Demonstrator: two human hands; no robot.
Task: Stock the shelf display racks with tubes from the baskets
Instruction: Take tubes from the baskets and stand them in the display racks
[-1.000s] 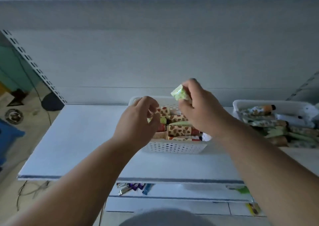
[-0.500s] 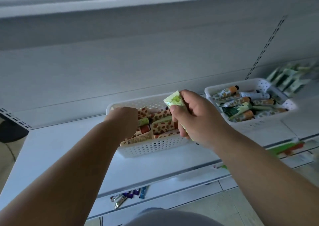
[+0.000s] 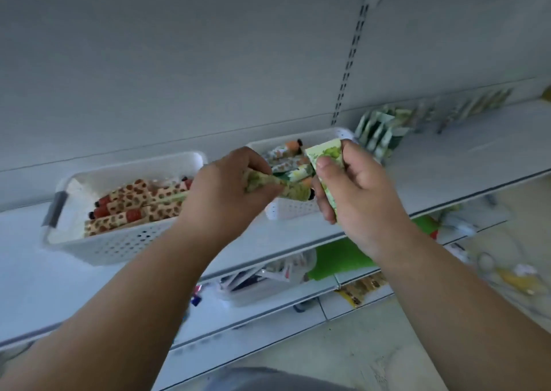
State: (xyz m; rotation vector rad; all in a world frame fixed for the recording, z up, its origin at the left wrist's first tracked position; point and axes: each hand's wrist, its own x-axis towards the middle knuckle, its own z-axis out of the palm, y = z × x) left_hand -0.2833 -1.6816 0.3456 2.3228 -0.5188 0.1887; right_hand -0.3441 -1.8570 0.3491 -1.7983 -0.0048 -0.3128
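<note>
My left hand (image 3: 226, 190) grips a green patterned tube (image 3: 286, 189) with a black cap, held level between the two baskets. My right hand (image 3: 354, 190) holds a light green tube (image 3: 326, 155) upright, its flat crimped end on top. The left white basket (image 3: 119, 241) holds several orange spotted tubes (image 3: 134, 205). The right white basket (image 3: 289, 208) sits behind my hands with mixed patterned tubes (image 3: 286, 158). A row of green tubes (image 3: 378, 134) stands in a display rack further right on the shelf.
The white shelf (image 3: 447, 164) runs left to right, with a slotted upright (image 3: 348, 62) on the back wall. Lower shelves (image 3: 268, 310) carry loose packets, a green item (image 3: 340, 259) and small goods. Floor shows at the bottom right.
The view has swung right. My left hand has lifted a green patterned tube out of the left basket and moved right; my right hand still holds its light green tube.
</note>
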